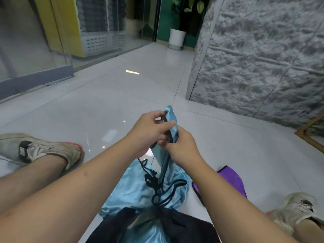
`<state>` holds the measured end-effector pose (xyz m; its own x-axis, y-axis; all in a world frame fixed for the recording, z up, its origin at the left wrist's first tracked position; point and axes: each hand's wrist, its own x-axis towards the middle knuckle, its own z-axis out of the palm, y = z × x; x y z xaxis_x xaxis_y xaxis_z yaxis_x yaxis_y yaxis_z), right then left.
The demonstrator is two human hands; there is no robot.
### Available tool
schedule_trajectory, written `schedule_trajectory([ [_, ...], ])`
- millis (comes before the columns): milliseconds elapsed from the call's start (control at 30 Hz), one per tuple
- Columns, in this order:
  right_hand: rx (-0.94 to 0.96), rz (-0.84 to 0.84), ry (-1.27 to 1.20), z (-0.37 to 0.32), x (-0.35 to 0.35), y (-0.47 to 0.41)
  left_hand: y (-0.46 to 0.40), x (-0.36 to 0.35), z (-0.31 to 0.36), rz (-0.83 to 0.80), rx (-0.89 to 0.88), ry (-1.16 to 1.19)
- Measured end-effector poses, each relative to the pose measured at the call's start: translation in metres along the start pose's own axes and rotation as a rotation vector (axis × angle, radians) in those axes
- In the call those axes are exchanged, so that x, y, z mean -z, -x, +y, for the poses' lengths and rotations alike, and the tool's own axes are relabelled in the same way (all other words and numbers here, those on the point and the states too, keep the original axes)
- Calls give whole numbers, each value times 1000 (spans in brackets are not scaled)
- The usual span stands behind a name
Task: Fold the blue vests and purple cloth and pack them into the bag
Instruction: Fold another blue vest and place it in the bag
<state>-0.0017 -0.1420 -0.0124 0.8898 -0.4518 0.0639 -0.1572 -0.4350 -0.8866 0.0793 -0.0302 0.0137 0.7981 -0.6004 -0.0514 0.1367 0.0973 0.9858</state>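
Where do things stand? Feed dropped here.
Left hand and right hand both gripping blue vest, lifted. Purple cloth on floor, unfolded. Dark bag at lap.

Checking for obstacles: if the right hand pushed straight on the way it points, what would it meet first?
Probably the left hand: the right hand points up-left, both pinching the same blue vest.

A glossy pale tiled floor (pixel 108 106) is filling most of the frame, reflecting ceiling lights near its centre. A crumpled light blue vest (pixel 129 192) is lying on it at lower centre, a dark bag (pixel 184 227) is resting at the bottom edge, and a purple cloth (pixel 231 181) is lying to the lower right. A white plant pot (pixel 177 39) is standing at the upper centre.
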Motion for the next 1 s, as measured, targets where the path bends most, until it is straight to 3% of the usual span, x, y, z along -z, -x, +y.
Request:
schedule_trajectory([
  [200, 49, 45, -36, -37, 26, 0, 12, -5, 39, -76, -90, 58],
  [500, 144, -62, -138, -104, 61, 3, 16, -37, 108, 34, -276, 0],
  [767, 150, -3, -309, -158, 106, -6, 19, -47, 161, -7, -387, 193],
  [933, 30, 44, -527, -156, 120, -5, 7, -21, 127, 230, -339, -71],
  [1000, -5, 48, -595, -152, 123, -5, 0, -7, 105, 211, -210, -187],
])
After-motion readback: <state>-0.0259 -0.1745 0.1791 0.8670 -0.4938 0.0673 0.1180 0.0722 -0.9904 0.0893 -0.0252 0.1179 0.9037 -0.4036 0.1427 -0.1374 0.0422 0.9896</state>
